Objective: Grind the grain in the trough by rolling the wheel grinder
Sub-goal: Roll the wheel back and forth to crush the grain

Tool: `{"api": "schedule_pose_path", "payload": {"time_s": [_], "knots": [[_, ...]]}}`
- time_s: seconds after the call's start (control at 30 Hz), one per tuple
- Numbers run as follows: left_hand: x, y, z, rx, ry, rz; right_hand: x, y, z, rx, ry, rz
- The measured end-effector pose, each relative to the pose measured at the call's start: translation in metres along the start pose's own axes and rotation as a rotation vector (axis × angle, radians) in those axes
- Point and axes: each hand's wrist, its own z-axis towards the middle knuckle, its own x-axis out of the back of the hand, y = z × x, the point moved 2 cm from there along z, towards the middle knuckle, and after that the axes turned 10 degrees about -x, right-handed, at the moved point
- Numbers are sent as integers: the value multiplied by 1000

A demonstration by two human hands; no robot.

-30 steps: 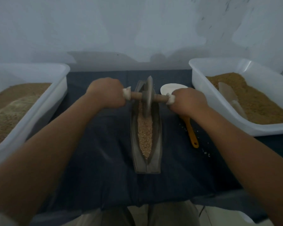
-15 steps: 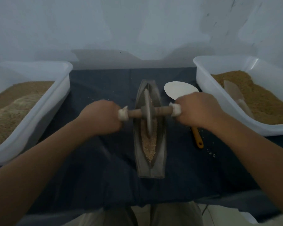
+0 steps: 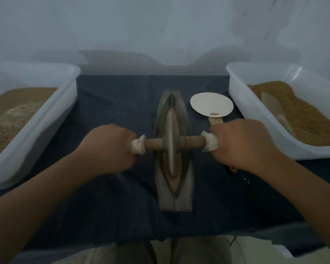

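A dark boat-shaped trough [image 3: 188, 130] lies lengthwise on the blue cloth, with pale grain [image 3: 176, 178] along its groove. The wheel grinder [image 3: 171, 143] stands upright in the groove near the trough's middle, its wooden axle crossing the trough. My left hand [image 3: 107, 147] is closed around the axle's left end, which is wrapped in white cloth. My right hand [image 3: 242, 143] grips the wrapped right end. Both fists hide the axle tips.
A white tub [image 3: 51, 115] of brown grain sits at the left, another white tub [image 3: 242, 103] with grain and a scoop [image 3: 274, 109] at the right. A pale flat spoon [image 3: 211, 105] lies beside the trough, its orange handle end [image 3: 232, 170] showing under my right hand. Loose grains dot the cloth.
Both hands have pulled the wheel toward me along the groove, from the trough's far end to about its middle. The grip is unchanged.
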Motion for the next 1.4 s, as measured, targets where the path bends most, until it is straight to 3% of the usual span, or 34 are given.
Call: {"api": "schedule_pose_path", "payload": {"time_s": [0.17, 0.3, 0.37, 0.53, 0.63, 0.7, 0.8, 0.93, 1.1, 1.23, 1.4], "knots": [[0, -20, 83, 197, -23, -6, -22, 8, 84, -205, -49, -142], [5, -20, 97, 212, -54, -32, -18, 5, 105, -231, -142, -231], [2, -12, 69, 161, -52, -18, -15, 4, 79, -234, -150, -129], [9, 8, -6, -47, 204, 110, -14, 8, 4, -114, -313, 187], [-4, 2, 13, 28, 46, 45, -18, 8, 22, -59, -38, 34], [-1, -8, 50, 104, 2, 53, -23, 6, 50, -140, 45, -36], [14, -17, 95, 162, -43, 38, -29, 6, 85, -249, -4, -109], [25, -6, 79, 85, -71, 92, -33, 9, 63, -302, -133, -67], [13, 13, -3, -30, 158, 123, -19, 6, -4, -112, 83, 2], [6, 0, 38, 105, 6, 49, -24, 6, 41, -157, -25, -87], [27, -8, 96, 182, -33, 60, -23, 1, 87, -248, -68, -99]]}}
